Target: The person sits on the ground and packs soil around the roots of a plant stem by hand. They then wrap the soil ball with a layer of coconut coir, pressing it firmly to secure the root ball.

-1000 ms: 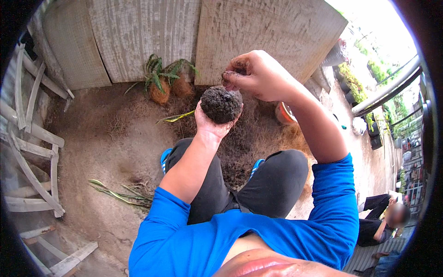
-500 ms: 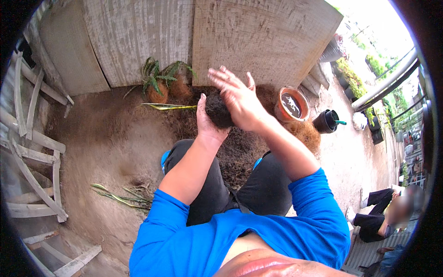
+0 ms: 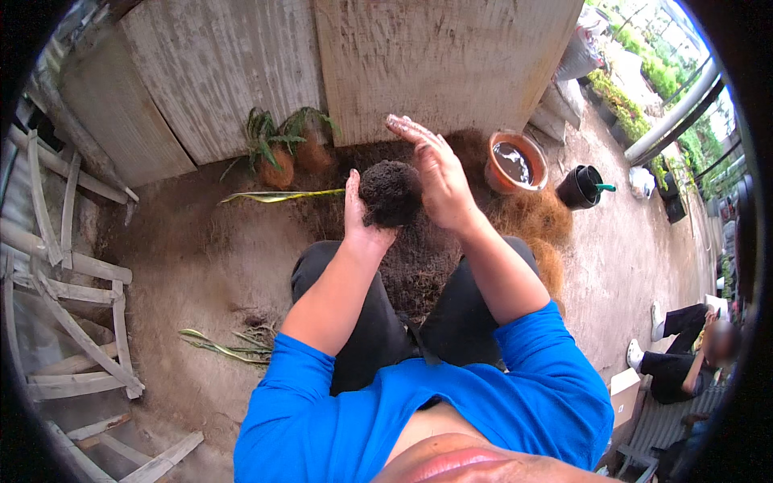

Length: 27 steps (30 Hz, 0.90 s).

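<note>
A round, dark ball of soil (image 3: 391, 193) rests in my left hand (image 3: 359, 216), which cups it from the left and below. From the ball's left side a long yellow-edged green leaf (image 3: 278, 196) sticks out past my fingers. My right hand (image 3: 441, 179) is held upright at the ball's right side, fingers stretched and palm facing it. Whether the palm touches the soil is hard to tell. Loose dark soil (image 3: 415, 270) covers the ground between my knees.
Two fern-like plants in brown fibre balls (image 3: 278, 167) stand by the boards. To the right are a clay pot of dark liquid (image 3: 515, 163), a black pot (image 3: 578, 189) and brown fibre (image 3: 531, 221). Cut striped leaves (image 3: 225, 346) lie left. A person (image 3: 684, 346) sits far right.
My right hand has moved off the top of the soil ball to its right side, so more of the ball shows. My left hand still holds it.
</note>
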Available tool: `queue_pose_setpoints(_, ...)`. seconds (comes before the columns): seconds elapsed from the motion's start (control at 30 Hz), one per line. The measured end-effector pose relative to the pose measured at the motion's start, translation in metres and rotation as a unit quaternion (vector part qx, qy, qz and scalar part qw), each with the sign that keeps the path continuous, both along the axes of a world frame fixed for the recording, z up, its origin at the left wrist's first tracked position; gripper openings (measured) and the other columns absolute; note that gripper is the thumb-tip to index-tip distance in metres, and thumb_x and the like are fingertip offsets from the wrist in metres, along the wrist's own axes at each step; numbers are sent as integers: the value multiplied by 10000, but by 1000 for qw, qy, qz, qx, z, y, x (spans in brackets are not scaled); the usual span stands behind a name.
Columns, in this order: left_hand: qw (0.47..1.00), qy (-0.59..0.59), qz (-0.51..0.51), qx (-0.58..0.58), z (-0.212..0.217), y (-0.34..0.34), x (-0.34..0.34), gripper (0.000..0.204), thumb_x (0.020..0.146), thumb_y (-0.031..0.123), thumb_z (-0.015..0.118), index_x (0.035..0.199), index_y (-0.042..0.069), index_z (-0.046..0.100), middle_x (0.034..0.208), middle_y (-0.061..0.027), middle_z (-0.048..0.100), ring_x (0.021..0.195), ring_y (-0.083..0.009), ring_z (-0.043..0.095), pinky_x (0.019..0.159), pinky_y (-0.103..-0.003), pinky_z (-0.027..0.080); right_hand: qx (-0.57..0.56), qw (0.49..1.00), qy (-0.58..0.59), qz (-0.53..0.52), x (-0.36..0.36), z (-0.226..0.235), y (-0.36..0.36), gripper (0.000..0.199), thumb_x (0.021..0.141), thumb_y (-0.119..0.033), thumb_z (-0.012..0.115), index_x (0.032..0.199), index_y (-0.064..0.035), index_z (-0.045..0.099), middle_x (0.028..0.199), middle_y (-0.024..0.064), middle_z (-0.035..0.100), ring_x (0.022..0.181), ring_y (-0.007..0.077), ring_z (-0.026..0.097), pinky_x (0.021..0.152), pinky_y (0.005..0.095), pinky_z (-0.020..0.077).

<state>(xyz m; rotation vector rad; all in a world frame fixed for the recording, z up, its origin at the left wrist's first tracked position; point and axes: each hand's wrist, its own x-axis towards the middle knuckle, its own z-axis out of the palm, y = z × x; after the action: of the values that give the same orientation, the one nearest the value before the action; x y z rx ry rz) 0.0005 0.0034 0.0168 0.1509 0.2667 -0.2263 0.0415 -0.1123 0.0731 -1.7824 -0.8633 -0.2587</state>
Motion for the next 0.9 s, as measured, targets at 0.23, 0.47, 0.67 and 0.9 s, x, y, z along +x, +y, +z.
queue_pose_setpoints(0.23, 995, 63, 73, 25, -2, -4, 4, 621, 856, 553, 336, 1185, 43, 467, 1163, -153, 523, 1057, -311, 513, 945, -458, 382, -157, 984, 35, -80, -22, -23, 3, 634, 781, -512, 540, 1268, -123, 425, 1342, 96, 379, 1262, 280, 334, 993, 604, 137)
queue_pose_setpoints(0.47, 992, 28, 113, 57, -6, -5, 2, 583, 889, 512, 299, 1184, 34, 456, 1200, -139, 503, 1097, -285, 491, 966, -433, 370, -155, 987, -20, -47, -16, -37, 10, 730, 712, -482, 638, 1249, -35, 426, 1267, 172, 435, 1210, 317, 388, 1004, 504, 257)
queue_pose_setpoints(0.67, 980, 104, 123, 112, -21, 3, 9, 561, 873, 502, 332, 1225, 78, 437, 1238, -115, 477, 1151, -280, 442, 1002, -431, 321, -132, 989, -42, -47, -12, -51, 14, 638, 746, -350, 642, 1221, 23, 436, 1223, 203, 470, 1162, 330, 433, 980, 397, 338)
queue_pose_setpoints(0.9, 984, 129, 73, 100, -7, 8, 9, 497, 877, 486, 336, 1144, 106, 511, 1126, -95, 565, 1048, -284, 526, 926, -445, 394, -105, 993, -26, -48, -2, -43, 5, 460, 878, -366, 446, 1250, -96, 457, 1279, 112, 460, 1198, 282, 414, 1002, 507, 229)
